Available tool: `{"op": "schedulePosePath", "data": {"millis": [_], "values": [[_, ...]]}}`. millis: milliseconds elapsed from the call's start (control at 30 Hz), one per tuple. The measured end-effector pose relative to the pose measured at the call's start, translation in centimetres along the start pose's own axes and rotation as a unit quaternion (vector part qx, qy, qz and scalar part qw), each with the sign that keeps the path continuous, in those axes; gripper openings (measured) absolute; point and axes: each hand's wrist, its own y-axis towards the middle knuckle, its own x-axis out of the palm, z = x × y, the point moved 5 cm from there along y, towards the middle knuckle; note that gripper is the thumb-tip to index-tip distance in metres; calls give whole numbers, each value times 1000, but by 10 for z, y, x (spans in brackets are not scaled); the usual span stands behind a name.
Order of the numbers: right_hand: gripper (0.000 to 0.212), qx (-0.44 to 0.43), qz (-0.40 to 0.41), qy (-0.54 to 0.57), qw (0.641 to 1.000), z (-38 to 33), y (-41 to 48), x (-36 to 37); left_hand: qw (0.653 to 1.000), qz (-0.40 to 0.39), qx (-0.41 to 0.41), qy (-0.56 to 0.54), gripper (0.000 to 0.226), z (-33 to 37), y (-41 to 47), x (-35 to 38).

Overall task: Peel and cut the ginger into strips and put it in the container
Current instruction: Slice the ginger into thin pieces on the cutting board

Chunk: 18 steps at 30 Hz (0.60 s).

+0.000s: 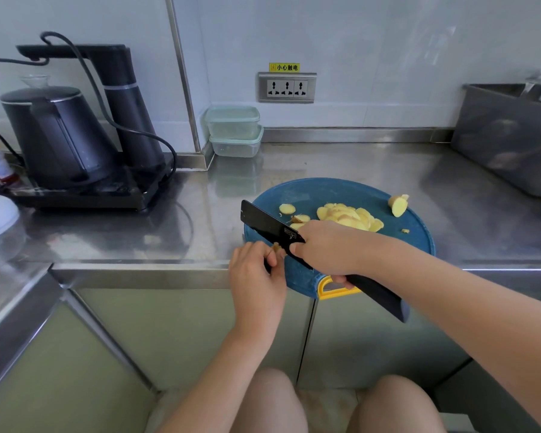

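Landmark: round blue cutting board (419, 242). Right hand (328, 248) wrapped around black knife (263, 223), gripped high where blade meets handle, over the board's near-left part; left hand (256, 276) at the board's left edge, fingers pinched on a small ginger nub (276, 245) pressed against the blade; looks like trimming skin. Pile of ginger slices (350, 217) mid-board; unsliced chunk (398, 205) at its far-right rim; stacked containers (235, 131) well beyond the board, by the wall. Advice: short shallow strokes; thumb behind the edge; piece is tiny, slip risk high.
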Motion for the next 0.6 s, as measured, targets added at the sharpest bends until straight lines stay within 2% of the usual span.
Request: {"op": "schedulePosePath", "data": {"millis": [267,400,600], "values": [[35,-5,16,49,999,2,4,9,1000,8,23,12,47,4,0,1],[37,-8,26,40,999,-11,15,6,999,16,29,10,35,7,-2,-1],[33,8,-10,61,998,-9,15,3,1000,19,21,8,38,2,-2,0]]}}
